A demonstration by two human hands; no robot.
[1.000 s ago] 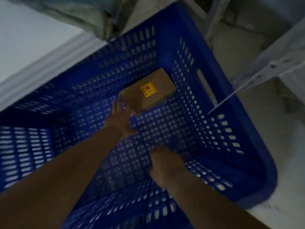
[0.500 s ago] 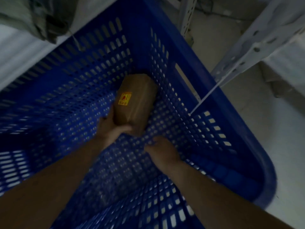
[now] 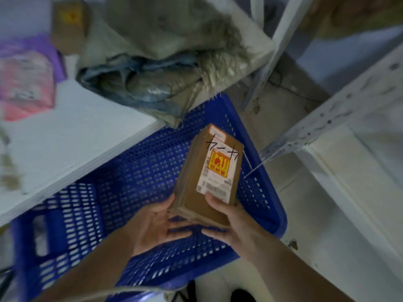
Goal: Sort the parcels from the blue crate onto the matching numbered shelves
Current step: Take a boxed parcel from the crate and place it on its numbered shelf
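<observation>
A brown cardboard parcel [image 3: 192, 184] with a white label and a yellow-red sticker is held up above the blue crate [image 3: 113, 192]. Black handwritten marks cross the top of its label. My left hand [image 3: 157, 223] cups the parcel's near left corner from below. My right hand [image 3: 229, 223] grips its near right corner, thumb on the label. No other parcel shows inside the crate, whose near part my arms hide.
A white shelf board [image 3: 72, 138] runs over the crate's left side, carrying a grey-blue wrapped bundle [image 3: 152, 68], a pink-purple package [image 3: 26, 79] and a small brown box [image 3: 69, 25]. White slotted shelf posts [image 3: 340, 112] stand at right. Pale floor lies beyond the crate.
The parcel has come up from the crate's bottom to above its rim. My right hand has joined the left on it. The view has lifted, revealing the shelf.
</observation>
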